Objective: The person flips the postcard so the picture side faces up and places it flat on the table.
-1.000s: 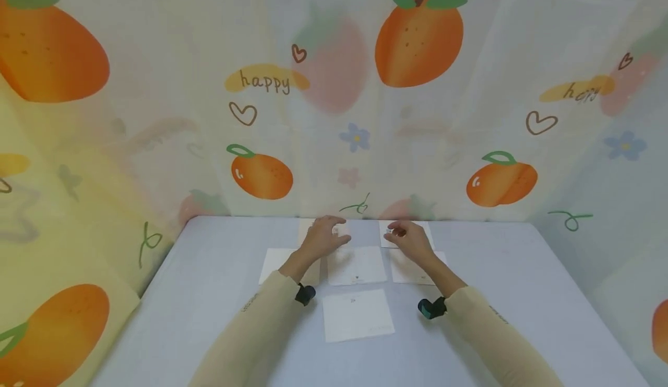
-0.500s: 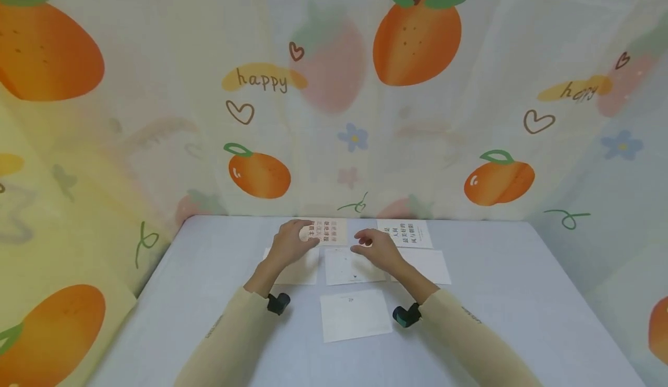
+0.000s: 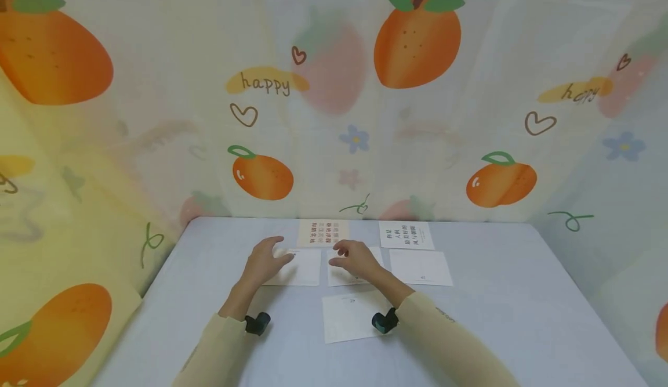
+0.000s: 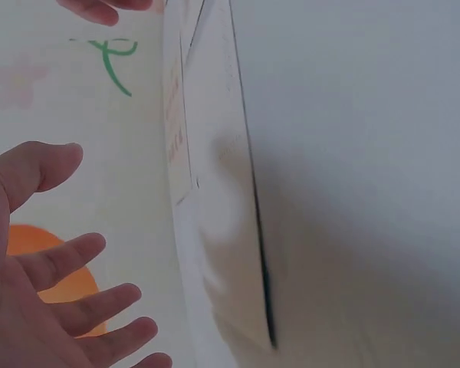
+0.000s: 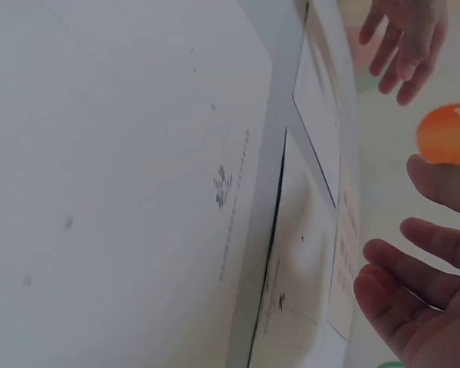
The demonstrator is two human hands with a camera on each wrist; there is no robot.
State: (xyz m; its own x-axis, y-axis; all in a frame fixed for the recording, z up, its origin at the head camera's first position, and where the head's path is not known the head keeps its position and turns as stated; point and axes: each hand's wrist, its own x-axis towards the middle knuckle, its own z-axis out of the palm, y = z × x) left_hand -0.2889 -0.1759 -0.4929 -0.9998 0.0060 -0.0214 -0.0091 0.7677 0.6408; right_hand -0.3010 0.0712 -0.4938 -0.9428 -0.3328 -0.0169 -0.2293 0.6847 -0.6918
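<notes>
My left hand (image 3: pixel 259 266) hovers over the left blank card (image 3: pixel 305 271) of the middle row, thumb and fingers spread, holding nothing. Over the centre card (image 3: pixel 341 278) of that row is my right hand (image 3: pixel 361 259), its fingers loosely bent around nothing. Two cards printed with characters lie at the back: a cream one (image 3: pixel 308 233) and a white one (image 3: pixel 409 235). A third middle-row card (image 3: pixel 420 268) lies to the right, and a single card (image 3: pixel 349 320) in front. In the left wrist view, the left card (image 4: pixel 238 253) casts a thin dark shadow along its edge.
The cards lie on a white-covered table (image 3: pixel 496 294). A fabric backdrop (image 3: pixel 428 120) printed with oranges, strawberries and flowers rises behind its back edge, with more fabric along the left and right sides.
Both hands have moved left and nearer to me, from the back row to over the middle row. The printing on both back cards is now uncovered. The cards stay in place.
</notes>
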